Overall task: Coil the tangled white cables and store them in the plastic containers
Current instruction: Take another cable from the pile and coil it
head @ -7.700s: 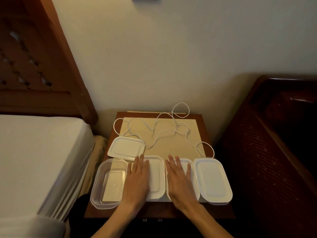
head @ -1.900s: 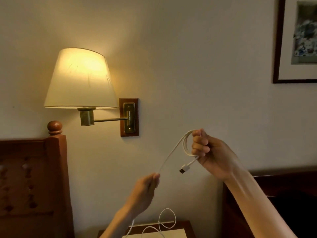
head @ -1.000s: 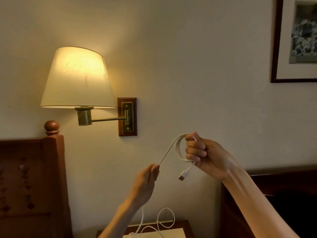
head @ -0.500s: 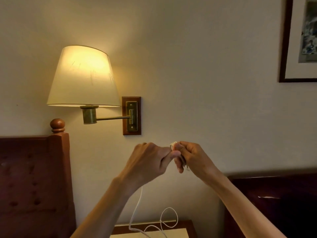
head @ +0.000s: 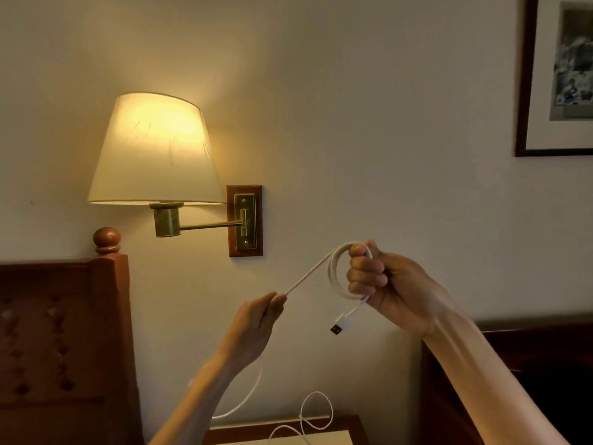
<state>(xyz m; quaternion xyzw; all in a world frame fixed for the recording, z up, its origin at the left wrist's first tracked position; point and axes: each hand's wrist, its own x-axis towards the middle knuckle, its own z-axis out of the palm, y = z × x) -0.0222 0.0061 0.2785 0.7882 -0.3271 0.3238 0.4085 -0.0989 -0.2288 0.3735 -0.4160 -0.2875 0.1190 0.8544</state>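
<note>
A white cable (head: pixel 316 271) is wound in loops round the right hand (head: pixel 382 289), fingers curled on it, below the wall lamp (head: pixel 154 155). The left hand (head: pixel 256 322), drawn back apart, pinches the next stretch: another loop added, much slack remaining.

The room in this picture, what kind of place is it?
Probably a bedroom, maybe in a hotel: a lit wall lamp hangs beside a wooden headboard, with a framed picture on the wall.

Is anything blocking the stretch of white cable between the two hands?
Nothing visible: the white cable runs free through the air from the left hand pinching it to the coil held in the right hand.
</note>
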